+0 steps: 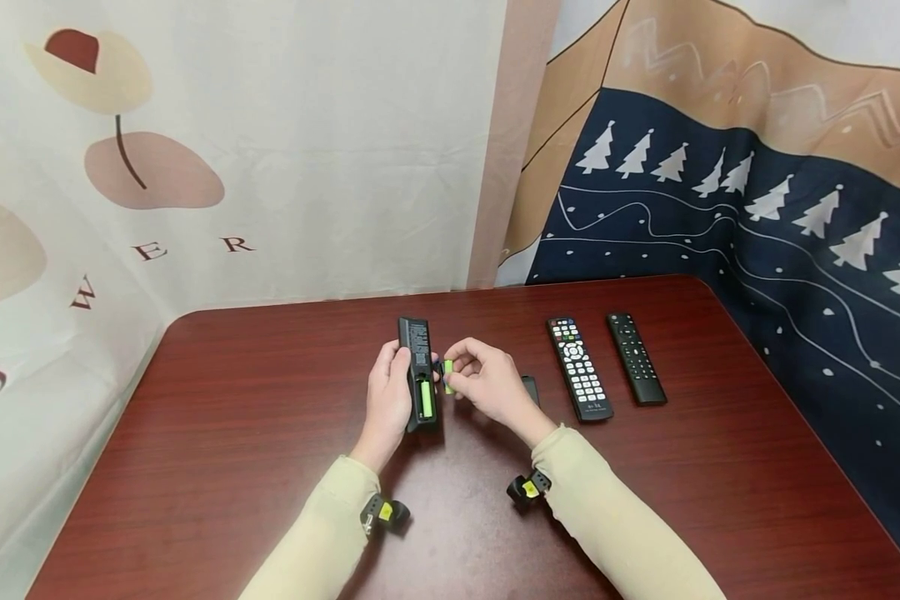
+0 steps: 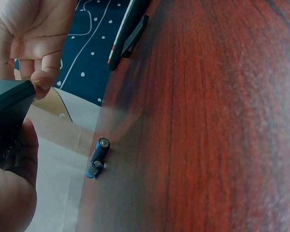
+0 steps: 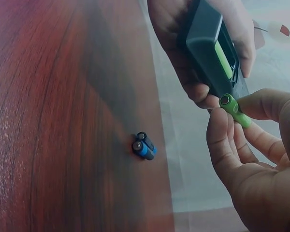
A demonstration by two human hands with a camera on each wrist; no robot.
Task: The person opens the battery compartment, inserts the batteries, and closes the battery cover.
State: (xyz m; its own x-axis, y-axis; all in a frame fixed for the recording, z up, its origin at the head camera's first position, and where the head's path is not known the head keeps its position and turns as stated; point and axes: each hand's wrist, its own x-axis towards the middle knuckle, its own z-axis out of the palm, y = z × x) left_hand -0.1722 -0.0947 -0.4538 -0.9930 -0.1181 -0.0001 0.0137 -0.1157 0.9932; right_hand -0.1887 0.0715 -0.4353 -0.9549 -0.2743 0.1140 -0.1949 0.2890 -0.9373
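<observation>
Left hand [image 1: 390, 396], centre of frame: clamped round a black remote [image 1: 417, 346], thumb along its left edge. Remote held lengthwise, back toward the head camera, printed label in the upper part, open battery bay in the lower part. One green battery [image 1: 427, 398] sits in the bay.

Right hand [image 1: 491, 379], just right of centre: thumb and fingertips pinched on a second green battery [image 3: 239, 113]. In the head view that battery is nearly upright, just right of the remote; in the right wrist view, just below the remote's near end. Cannot tell whether the two touch.

Two blue-and-black batteries [image 3: 147, 150] lie side by side on the table [image 1: 270, 458]; near centre in the right wrist view, lower left in the left wrist view.

Small black piece [image 1: 530, 388] right of the right hand, partly hidden by it. Farther right, white-keyed remote [image 1: 579, 367], then slim remote [image 1: 636, 358], both keys up, apart from each other.

Pale sleeves [image 1: 615, 508] on both arms. Table dark red, wood-grained. Printed curtains [image 1: 345, 167] fill the upper frame.
</observation>
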